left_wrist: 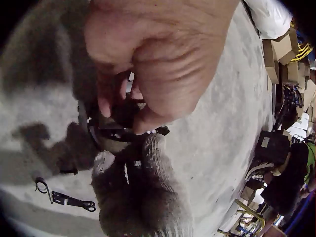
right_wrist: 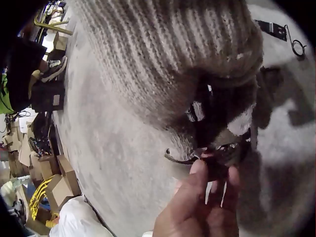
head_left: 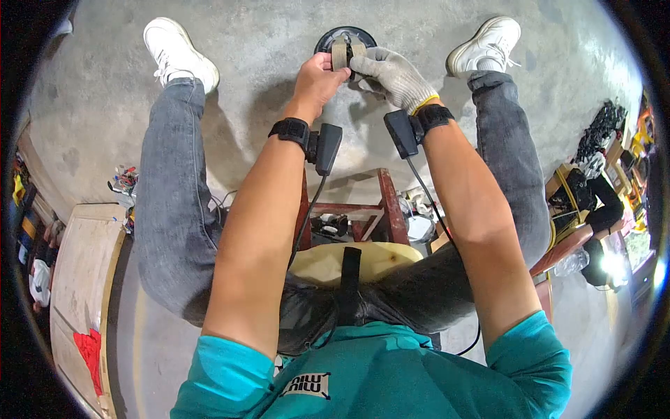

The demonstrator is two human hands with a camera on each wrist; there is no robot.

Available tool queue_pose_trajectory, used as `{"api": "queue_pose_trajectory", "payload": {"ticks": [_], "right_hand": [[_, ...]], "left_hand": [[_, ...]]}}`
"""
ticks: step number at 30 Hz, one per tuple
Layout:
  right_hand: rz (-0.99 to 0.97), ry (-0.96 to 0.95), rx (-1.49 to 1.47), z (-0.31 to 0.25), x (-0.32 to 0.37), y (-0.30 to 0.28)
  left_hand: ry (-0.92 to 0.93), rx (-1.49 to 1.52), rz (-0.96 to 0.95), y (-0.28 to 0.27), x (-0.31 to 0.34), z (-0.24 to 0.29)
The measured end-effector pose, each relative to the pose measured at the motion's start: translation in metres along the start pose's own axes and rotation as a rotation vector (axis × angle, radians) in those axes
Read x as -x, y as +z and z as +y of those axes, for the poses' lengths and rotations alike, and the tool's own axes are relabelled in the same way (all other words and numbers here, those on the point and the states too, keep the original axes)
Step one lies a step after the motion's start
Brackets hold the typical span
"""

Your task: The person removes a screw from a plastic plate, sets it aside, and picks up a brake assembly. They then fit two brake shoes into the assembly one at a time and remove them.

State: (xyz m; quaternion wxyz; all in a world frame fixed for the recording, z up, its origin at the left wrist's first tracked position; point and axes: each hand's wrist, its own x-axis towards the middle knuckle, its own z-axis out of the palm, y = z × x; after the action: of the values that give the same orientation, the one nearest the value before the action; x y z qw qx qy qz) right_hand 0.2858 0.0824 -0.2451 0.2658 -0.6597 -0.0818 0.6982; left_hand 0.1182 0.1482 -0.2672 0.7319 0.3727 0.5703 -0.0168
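Note:
Out in front, between the shoes, both hands meet over a round black dish point(head_left: 368, 38). Standing up at it is a pair of curved pieces with tan faces, which look like brake shoes point(head_left: 340, 54). The bare left hand point(head_left: 316, 84) pinches them from the left between thumb and fingers. From the right, the right hand point(head_left: 396, 77), in a knitted white glove, grips the other side with thumb and fingertips. In the left wrist view the gloved fingers point(left_wrist: 158, 153) are right below the left thumb. Shadow and the hands hide most of the parts between them.
On the concrete floor lie a flat black lever point(left_wrist: 71, 200) and a thin wire piece with a loop point(left_wrist: 42, 186). A dark red wooden stool frame point(head_left: 387, 202) stands between the legs. Cardboard boxes point(right_wrist: 66, 177) and a white sack point(right_wrist: 76, 217) are off to one side.

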Motion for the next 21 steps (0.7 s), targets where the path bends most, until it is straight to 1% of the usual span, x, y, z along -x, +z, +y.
{"api": "queue_pose_trajectory", "payload": {"ticks": [4, 6, 9, 13, 15, 19, 21], "right_hand": [[-0.005, -0.004, -0.074, -0.004, 0.002, 0.005], [0.03, 0.015, -0.035, -0.011, 0.007, 0.008], [0.024, 0.031, -0.008, -0.014, 0.007, 0.007], [0.079, 0.003, 0.002, -0.014, 0.007, 0.009], [0.055, 0.011, -0.016, -0.016, 0.009, 0.009], [0.033, 0.004, -0.01, 0.0, -0.003, 0.003], [0.014, -0.028, -0.04, 0.005, -0.008, 0.0]], "left_hand": [[-0.005, 0.012, 0.01, 0.001, 0.0, 0.002], [0.002, 0.016, -0.002, 0.001, -0.003, 0.0], [0.004, -0.023, 0.009, 0.002, -0.003, 0.001], [-0.007, -0.043, 0.02, 0.003, -0.002, 0.006], [-0.013, -0.035, 0.022, 0.002, -0.004, 0.003], [-0.023, -0.031, 0.019, 0.001, -0.002, 0.006], [-0.029, -0.017, 0.003, 0.001, -0.005, 0.004]]}}
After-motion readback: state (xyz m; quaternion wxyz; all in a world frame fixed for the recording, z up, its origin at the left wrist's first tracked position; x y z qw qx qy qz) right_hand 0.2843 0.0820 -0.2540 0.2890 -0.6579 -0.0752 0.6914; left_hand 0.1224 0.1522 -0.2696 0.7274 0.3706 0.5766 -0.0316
